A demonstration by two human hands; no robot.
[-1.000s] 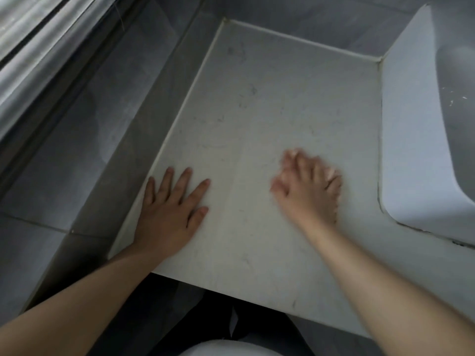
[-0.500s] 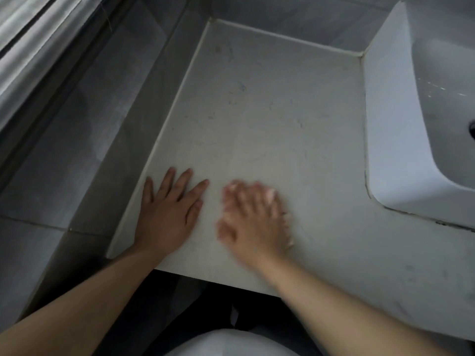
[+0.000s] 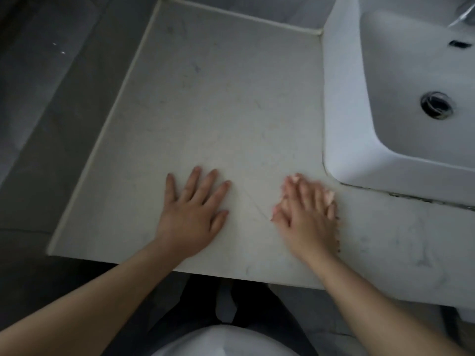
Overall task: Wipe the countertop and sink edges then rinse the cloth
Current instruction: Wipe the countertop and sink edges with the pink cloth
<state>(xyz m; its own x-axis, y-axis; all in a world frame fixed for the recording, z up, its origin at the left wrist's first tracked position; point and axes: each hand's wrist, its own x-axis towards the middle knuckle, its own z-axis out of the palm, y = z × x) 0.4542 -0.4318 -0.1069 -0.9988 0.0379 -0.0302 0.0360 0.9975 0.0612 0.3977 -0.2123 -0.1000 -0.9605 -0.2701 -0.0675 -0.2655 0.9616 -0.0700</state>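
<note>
Two hands are laid on the countertop (image 3: 231,98) left of the sink (image 3: 341,111) | left hand (image 3: 191,214) spread flat, nothing held, likely as a brace | right hand (image 3: 305,217) blurred, fingers straight, pressed on the pink cloth (image 3: 329,196) just off the sink's near-left corner, judged mid-wipe

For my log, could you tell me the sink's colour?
The square ceramic sink basin is white; head view.

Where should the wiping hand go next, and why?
Probably slide the right hand, flat on the pinkish cloth, rightward along the sink base: dark grime shows in that seam, just beyond the fingers.
</note>
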